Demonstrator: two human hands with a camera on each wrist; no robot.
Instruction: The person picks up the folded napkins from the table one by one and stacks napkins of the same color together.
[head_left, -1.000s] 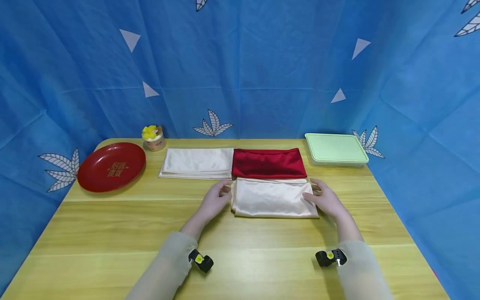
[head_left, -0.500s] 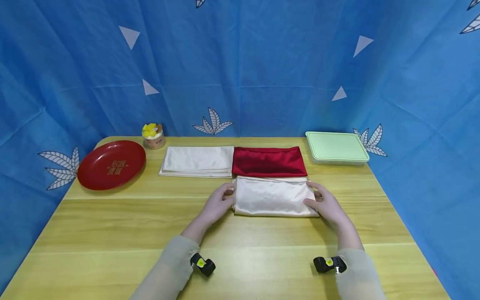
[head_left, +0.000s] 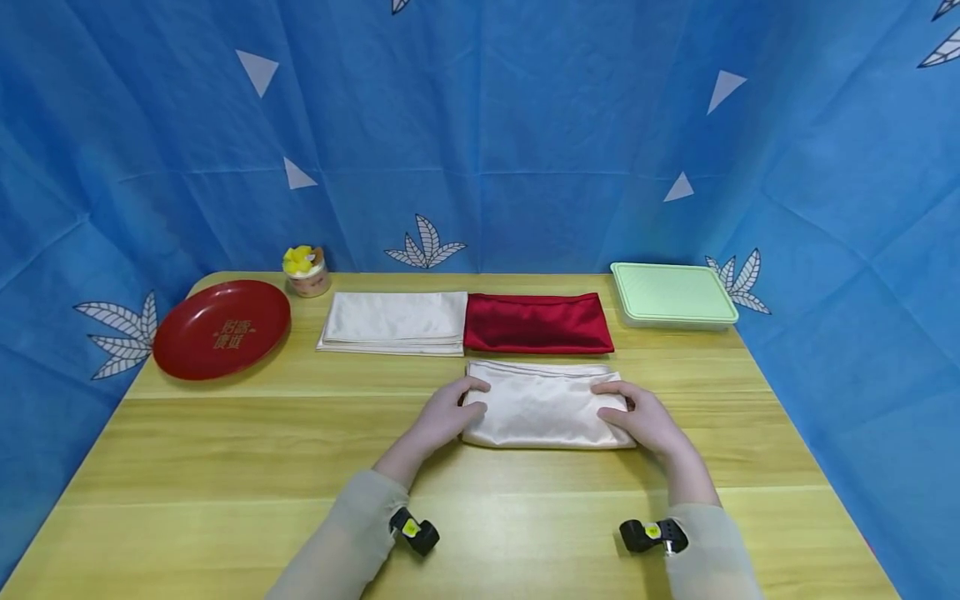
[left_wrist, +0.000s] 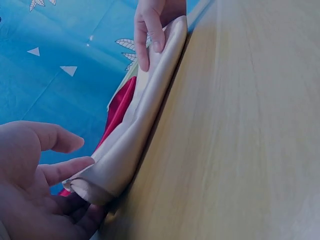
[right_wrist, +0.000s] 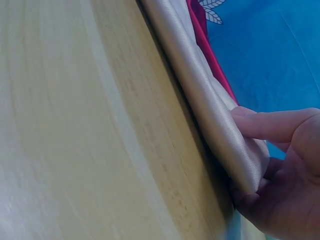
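Observation:
A folded cream satin cloth [head_left: 542,408] lies at the middle of the table, its long side toward me. My left hand [head_left: 446,414] holds its left end, with thumb and a finger over the top. In the left wrist view, other fingers of the left hand [left_wrist: 35,185] reach under the rolled end of the cloth [left_wrist: 132,142]. My right hand [head_left: 651,423] grips the right end. The right wrist view shows the thumb of the right hand [right_wrist: 285,150] on top and fingers curled beneath. Behind it lies a folded red satin cloth [head_left: 538,325].
Left of the red cloth, a folded white satin cloth [head_left: 396,321] lies flat. A red oval plate [head_left: 202,333] and a small cup with a yellow flower [head_left: 308,275] stand at the back left. A box with a green lid [head_left: 675,293] sits at the back right, before a blue curtain [head_left: 540,125].
The cream cloth has come slightly toward me, leaving a strip of table between it and the red cloth. Both hands have moved inward onto its ends.

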